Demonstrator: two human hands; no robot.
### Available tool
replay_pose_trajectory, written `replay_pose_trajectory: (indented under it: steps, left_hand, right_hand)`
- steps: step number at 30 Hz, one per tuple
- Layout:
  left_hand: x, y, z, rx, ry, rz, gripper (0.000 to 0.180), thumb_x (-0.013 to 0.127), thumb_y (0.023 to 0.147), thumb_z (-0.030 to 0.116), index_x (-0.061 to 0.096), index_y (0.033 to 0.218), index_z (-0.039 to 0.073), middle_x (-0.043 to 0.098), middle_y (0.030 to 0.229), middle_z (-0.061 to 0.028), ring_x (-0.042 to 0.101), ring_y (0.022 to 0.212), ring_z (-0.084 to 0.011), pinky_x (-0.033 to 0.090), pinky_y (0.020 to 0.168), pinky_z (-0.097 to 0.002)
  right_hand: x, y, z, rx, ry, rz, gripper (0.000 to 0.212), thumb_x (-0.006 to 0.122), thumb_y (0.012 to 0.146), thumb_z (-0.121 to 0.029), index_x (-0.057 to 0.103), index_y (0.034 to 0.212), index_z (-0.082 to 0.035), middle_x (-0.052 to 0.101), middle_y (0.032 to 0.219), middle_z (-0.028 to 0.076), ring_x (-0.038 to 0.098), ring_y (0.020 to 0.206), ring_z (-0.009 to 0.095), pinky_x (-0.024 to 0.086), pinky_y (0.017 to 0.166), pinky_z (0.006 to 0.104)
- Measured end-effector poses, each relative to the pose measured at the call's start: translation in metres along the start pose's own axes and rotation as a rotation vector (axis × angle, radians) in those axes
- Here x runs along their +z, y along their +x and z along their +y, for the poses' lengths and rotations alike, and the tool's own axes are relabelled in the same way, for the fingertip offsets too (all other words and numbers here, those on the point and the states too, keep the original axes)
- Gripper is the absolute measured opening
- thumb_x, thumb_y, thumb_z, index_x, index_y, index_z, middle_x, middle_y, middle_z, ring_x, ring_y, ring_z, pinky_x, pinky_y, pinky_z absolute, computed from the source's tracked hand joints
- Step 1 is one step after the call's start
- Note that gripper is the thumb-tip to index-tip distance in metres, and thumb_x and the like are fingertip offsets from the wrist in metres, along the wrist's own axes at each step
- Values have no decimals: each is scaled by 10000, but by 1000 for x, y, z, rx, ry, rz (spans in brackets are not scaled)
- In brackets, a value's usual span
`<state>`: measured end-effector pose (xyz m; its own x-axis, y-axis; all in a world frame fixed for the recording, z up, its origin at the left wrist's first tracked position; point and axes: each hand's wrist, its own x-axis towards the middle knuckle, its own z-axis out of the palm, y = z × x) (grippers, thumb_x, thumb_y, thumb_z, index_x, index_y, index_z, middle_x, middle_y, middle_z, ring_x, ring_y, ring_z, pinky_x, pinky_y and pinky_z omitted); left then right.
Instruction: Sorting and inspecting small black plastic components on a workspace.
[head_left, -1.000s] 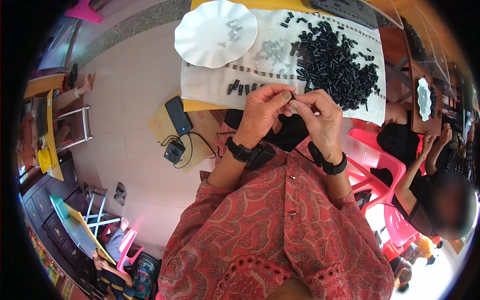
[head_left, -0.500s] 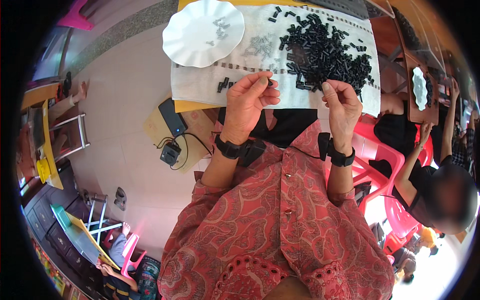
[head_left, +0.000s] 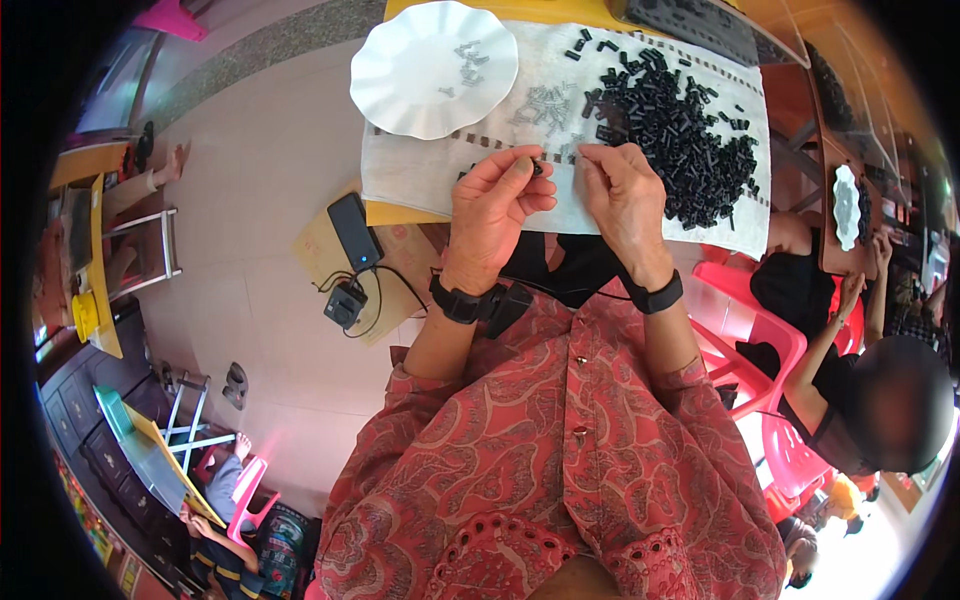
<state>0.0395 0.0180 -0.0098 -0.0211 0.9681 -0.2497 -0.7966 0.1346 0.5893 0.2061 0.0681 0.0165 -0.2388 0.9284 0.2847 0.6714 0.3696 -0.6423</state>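
Observation:
My left hand (head_left: 492,212) is closed in a pinch above the front of the white cloth (head_left: 400,175), with a small black plastic piece (head_left: 537,168) between thumb and fingertips. To its right my right hand (head_left: 632,200) is also closed, thumb and forefinger together at the edge of the small clear pieces (head_left: 548,106). Whether anything sits in that pinch is too small to make out. A big heap of short black plastic pieces (head_left: 690,140) spreads beyond and right of it. Several more black pieces lie partly hidden behind my left hand.
A white scalloped plate (head_left: 410,95) holding several clear pieces stands at the far left of the cloth. A phone (head_left: 355,232) and a small black device (head_left: 345,303) with cables lie on cardboard below. Pink chairs (head_left: 750,320) and a person (head_left: 830,370) are at the right.
My right hand has moved left, from the near edge of the black heap to beside the clear pieces. My left hand keeps its black piece. The whole view has shifted slightly.

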Motion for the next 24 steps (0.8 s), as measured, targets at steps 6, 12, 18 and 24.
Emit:
replay_pose_trajectory:
  steps: [6,12,18,24]
  left_hand:
    - [-3,1,-3,7,-28,-26,238,580,973,89,625,1184,-10,678,1061,-125,683,886,-184,578,791,-326]
    - [1,1,-3,14,-40,-53,257,561,978,68,608,1216,-16,666,1118,-142,670,930,-187,568,834,-325]
    - [2,0,-4,24,-33,-81,274,560,976,64,596,1236,-16,661,1138,-143,665,945,-182,558,853,-316]
    - [2,0,-4,19,-29,-59,254,582,962,51,612,1205,-18,673,1088,-128,662,916,-176,564,830,-324]
  right_hand:
    - [10,2,0,14,-168,-33,137,692,831,-136,709,961,-97,587,788,98,632,663,316,496,578,415]
    - [11,2,1,8,-180,-24,106,692,831,-144,700,926,-99,585,789,97,631,659,321,496,576,421]
    - [9,-1,-1,1,-156,-8,59,685,824,-127,670,849,-77,591,789,106,629,646,329,492,559,426]
    - [7,-12,-4,9,-65,8,63,698,807,-99,660,827,-53,596,778,114,625,618,319,489,542,410]
